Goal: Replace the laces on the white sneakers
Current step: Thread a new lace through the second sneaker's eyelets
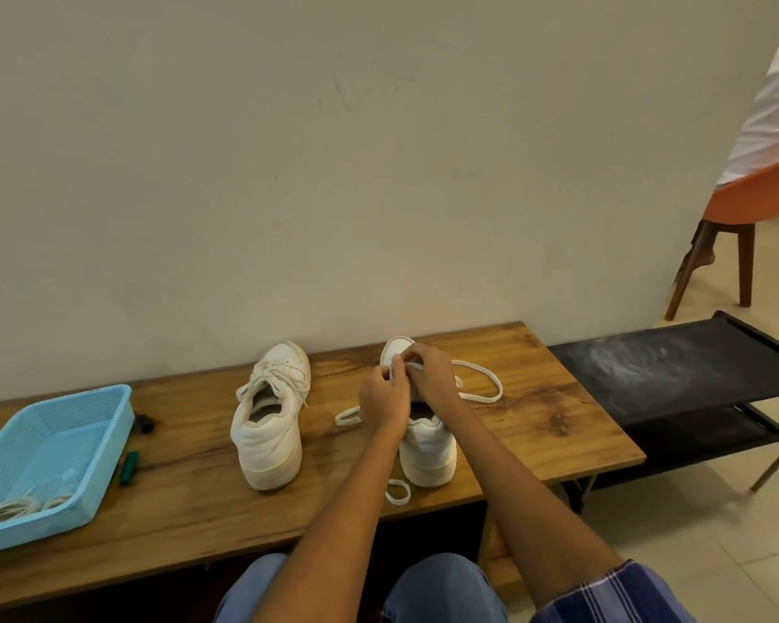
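Note:
Two white sneakers stand on the wooden table, heels toward me. The left sneaker is laced and tied. Over the tongue of the right sneaker both my hands work close together. My left hand and my right hand each pinch the flat white lace near the eyelets. That lace loops out onto the table on the right, and another end trails to the left. A small coil of lace lies by the heel.
A light blue plastic basket at the table's left holds coiled laces. A green object and a small dark object lie beside it. A black rack adjoins the table on the right, with an orange chair beyond.

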The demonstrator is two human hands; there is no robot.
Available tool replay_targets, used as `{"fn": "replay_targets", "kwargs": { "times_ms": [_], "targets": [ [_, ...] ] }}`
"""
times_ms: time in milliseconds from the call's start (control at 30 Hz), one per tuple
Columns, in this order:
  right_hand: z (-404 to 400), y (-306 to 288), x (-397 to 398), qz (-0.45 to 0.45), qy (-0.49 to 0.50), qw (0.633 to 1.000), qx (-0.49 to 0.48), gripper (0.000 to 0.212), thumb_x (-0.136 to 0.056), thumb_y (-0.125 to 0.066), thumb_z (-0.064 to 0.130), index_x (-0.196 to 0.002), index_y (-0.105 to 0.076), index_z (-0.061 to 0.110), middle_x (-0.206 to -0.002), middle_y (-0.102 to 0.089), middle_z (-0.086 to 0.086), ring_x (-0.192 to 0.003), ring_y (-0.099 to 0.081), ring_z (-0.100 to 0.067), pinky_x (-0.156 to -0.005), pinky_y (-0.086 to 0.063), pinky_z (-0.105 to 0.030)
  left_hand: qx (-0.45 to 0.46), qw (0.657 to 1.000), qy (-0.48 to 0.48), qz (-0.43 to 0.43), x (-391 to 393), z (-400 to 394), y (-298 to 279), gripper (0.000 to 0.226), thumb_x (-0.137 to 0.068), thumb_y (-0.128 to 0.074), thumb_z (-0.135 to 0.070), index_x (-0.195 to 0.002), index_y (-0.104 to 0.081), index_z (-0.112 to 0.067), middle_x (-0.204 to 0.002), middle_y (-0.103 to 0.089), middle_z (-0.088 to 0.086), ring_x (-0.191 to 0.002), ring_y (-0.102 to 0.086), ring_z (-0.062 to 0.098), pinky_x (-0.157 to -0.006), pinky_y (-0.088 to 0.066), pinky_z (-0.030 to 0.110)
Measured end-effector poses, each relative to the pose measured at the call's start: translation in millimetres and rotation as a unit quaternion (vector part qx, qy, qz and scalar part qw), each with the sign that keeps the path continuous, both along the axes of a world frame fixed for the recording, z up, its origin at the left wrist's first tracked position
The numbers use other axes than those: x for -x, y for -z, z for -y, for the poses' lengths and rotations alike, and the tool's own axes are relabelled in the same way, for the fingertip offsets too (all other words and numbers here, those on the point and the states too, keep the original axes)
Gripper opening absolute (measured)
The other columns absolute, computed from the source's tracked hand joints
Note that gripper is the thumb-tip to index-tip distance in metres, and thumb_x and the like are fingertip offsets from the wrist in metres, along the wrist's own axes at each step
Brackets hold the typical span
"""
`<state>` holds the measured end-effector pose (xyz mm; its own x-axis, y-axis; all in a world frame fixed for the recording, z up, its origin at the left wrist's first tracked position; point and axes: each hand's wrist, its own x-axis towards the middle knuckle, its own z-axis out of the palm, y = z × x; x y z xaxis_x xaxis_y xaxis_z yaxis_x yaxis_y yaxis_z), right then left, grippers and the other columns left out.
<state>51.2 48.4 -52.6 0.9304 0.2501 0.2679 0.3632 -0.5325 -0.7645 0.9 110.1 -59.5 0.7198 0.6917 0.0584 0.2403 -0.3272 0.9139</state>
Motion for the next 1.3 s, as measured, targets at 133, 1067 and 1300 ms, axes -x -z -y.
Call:
{"fn": "replay_targets", "kwargs": {
  "times_ms": [133, 1067, 1300],
  "targets": [
    [0.0, 1.7, -1.0, -0.014, 0.013, 1.0, -0.009, 0.008, -0.083, -0.064, 0.002, -0.087, -0.069, 0.006, -0.09, -0.07, -0.008, -0.081, -0.06, -0.016, -0.068, -0.038, -0.014, 0.141, 0.989, 0.022, 0.041, 0.2, -10.3, 4.6, 0.044, -0.101, -0.034, -0.039, -0.094, -0.067, -0.01, -0.084, -0.063, 0.005, -0.08, -0.057, 0.018, -0.066, -0.043, 0.025],
    [4.6, 4.9, -0.1, -0.046, 0.086, 0.995, -0.029, 0.022, -0.077, -0.063, 0.018, -0.065, -0.045, 0.017, -0.061, -0.044, 0.006, -0.058, -0.039, -0.01, -0.051, -0.03, -0.022, 0.562, 0.802, 0.049, 0.196, -14.7, -49.7, -46.9, 0.017, -0.101, -0.034, -0.008, -0.092, -0.048, -0.008, -0.083, -0.056, 0.01, -0.07, -0.058, 0.022, -0.079, -0.05, 0.038],
    [3.2, 6.9, -1.6, -0.058, 0.088, 0.993, -0.047, 0.02, -0.077, -0.062, 0.016, -0.064, -0.046, 0.017, -0.061, -0.045, 0.004, -0.057, -0.04, -0.011, -0.053, -0.034, -0.024, 0.05, 0.967, 0.193, -0.158, 0.5, -55.1, -27.5, 0.022, -0.094, -0.053, -0.033, -0.086, -0.058, -0.014, -0.074, -0.052, -0.001, -0.06, -0.043, 0.009, -0.052, -0.035, 0.021]
  ]
}}
